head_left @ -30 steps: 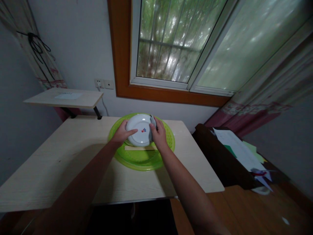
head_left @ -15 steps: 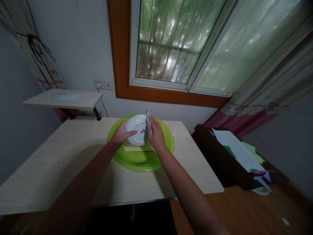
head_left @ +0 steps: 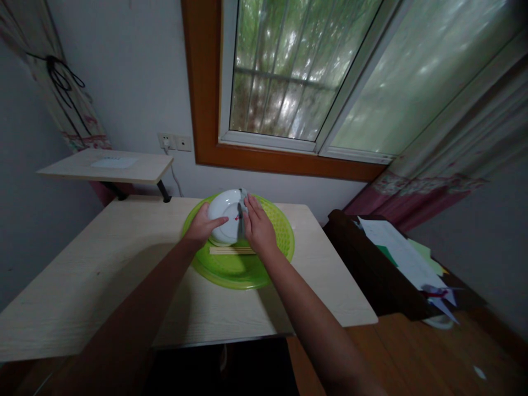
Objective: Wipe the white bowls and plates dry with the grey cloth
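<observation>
A white dish (head_left: 223, 209) with a small red and blue print is tilted up above a round green tray (head_left: 241, 275). Its left rim is gripped by my left hand (head_left: 200, 225), thumb across the inner face. At the dish's right side, my right hand (head_left: 259, 226) presses a grey cloth (head_left: 243, 199) to it, fingers together and stretched upward; the palm side is hidden. Pale wooden chopsticks (head_left: 231, 251) lie on the tray just below the dish, their right ends partly covered by my right hand.
The tray rests on a light wooden table (head_left: 124, 275). A small raised shelf (head_left: 111, 165) with a paper on it stands at the back left. Beyond are the wall and window (head_left: 289, 71). On the right, papers (head_left: 404, 253) lie on a dark brown piece of furniture.
My right hand and the cloth have shifted a little left, further over the dish. The dish has turned slightly and moved a bit left with my left hand.
</observation>
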A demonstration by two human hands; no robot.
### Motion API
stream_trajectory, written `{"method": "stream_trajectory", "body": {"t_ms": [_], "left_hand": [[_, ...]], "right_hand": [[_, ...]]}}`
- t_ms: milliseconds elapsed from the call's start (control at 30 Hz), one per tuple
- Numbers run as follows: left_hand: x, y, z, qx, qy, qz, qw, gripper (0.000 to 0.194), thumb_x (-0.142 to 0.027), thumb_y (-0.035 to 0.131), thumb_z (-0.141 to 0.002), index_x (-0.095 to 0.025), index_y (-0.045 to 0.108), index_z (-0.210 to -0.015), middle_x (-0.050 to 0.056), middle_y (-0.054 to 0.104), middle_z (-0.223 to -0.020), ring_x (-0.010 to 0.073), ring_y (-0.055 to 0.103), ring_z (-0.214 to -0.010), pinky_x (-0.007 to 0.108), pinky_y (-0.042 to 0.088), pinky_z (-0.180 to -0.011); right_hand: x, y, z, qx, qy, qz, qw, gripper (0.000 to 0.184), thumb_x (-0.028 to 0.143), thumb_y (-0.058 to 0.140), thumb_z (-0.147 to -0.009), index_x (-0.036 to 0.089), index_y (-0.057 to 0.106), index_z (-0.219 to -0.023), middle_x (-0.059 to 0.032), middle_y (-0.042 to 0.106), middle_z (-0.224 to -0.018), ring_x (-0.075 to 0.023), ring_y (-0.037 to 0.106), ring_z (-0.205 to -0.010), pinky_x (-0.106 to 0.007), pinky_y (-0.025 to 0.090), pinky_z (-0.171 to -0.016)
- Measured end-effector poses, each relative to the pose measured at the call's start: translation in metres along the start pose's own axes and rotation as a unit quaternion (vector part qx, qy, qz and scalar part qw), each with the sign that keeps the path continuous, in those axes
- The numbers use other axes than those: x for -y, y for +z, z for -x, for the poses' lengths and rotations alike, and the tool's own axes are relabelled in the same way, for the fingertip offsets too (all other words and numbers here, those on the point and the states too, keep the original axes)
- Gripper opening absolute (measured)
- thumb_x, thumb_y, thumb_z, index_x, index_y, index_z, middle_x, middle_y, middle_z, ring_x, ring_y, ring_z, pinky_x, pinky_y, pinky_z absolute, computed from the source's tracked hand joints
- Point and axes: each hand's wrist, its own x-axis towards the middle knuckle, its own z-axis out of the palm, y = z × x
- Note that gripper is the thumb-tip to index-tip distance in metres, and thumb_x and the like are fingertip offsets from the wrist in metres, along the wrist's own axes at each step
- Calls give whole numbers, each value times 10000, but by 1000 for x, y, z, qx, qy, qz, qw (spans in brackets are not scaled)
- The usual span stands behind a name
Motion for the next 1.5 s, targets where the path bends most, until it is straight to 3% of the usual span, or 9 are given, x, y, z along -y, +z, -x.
{"method": "stream_trajectory", "body": {"t_ms": [200, 300, 433, 600, 700, 800, 1133, 1300, 1500], "left_hand": [[1, -3, -1, 5, -5, -11, 1000, 651, -372, 856, -586, -160, 564, -1129, 82, 667, -1077, 278, 648, -990, 435, 523, -897], [2, -3, -2, 13, -6, -18, 1000, 660, -362, 857, -592, -159, 563, -1148, 87, 668, -1095, 284, 643, -1011, 450, 513, -917], [5, -1, -1, 34, -22, -25, 999, 644, -310, 862, -565, -171, 585, -1130, 75, 678, -1048, 306, 635, -1019, 476, 500, -942], [4, 2, 1, 80, -29, -41, 996, 490, -244, 809, -573, -185, 600, -1013, 63, 671, -953, 309, 640, -982, 484, 503, -931], [2, 4, 1, 93, -27, -12, 995, 478, -222, 763, -594, -185, 579, -1034, 70, 676, -1000, 290, 652, -980, 471, 508, -938], [3, 4, 0, 83, -24, -1, 996, 520, -254, 780, -600, -185, 577, -1073, 80, 684, -1053, 290, 656, -997, 464, 512, -941], [13, -2, -2, 55, -36, -14, 998, 627, -336, 867, -558, -189, 601, -1107, 77, 691, -1061, 313, 655, -993, 483, 523, -906], [10, 0, -1, 66, -46, -6, 997, 621, -335, 871, -546, -190, 608, -1090, 80, 692, -1028, 316, 660, -955, 485, 524, -886], [-1, 4, 3, 91, -47, -69, 992, 542, -300, 864, -544, -173, 601, -1001, 65, 681, -950, 291, 649, -899, 446, 523, -842]], "right_hand": [[-15, 3, 3, -26, 110, -19, 993, 480, 386, 334, -1048, 191, 522, -1444, -98, 527, -1491, -226, 478, -1404, -485, 361, -1207], [-14, 3, 3, -19, 88, -7, 996, 485, 353, 332, -1047, 159, 494, -1461, -119, 490, -1519, -231, 451, -1424, -490, 352, -1211], [-4, 1, 1, 1, 2, 10, 1000, 480, 291, 366, -1033, 186, 447, -1495, -94, 427, -1566, -230, 353, -1484, -514, 321, -1228], [18, -3, 0, 73, -106, 41, 991, 542, 332, 474, -1000, 187, 407, -1518, -89, 381, -1594, -260, 231, -1532, -552, 227, -1257], [26, -4, -1, 106, -140, 47, 983, 534, 355, 472, -1007, 201, 413, -1515, -75, 377, -1597, -252, 218, -1536, -537, 219, -1262], [24, -5, -2, 96, -124, 41, 987, 508, 335, 452, -1017, 228, 421, -1512, -53, 385, -1595, -238, 237, -1531, -518, 227, -1263], [-10, -2, 1, -8, 50, 8, 999, 479, 310, 344, -1039, 166, 469, -1479, -125, 497, -1510, -250, 436, -1425, -516, 348, -1212], [-8, 0, 2, 6, 14, 8, 1000, 491, 305, 390, -1028, 195, 425, -1505, -112, 446, -1551, -240, 374, -1465, -512, 315, -1226], [0, 0, -1, 55, -57, 25, 997, 465, 320, 448, -1023, 240, 463, -1480, -80, 476, -1535, -246, 351, -1480, -533, 274, -1234]]}}
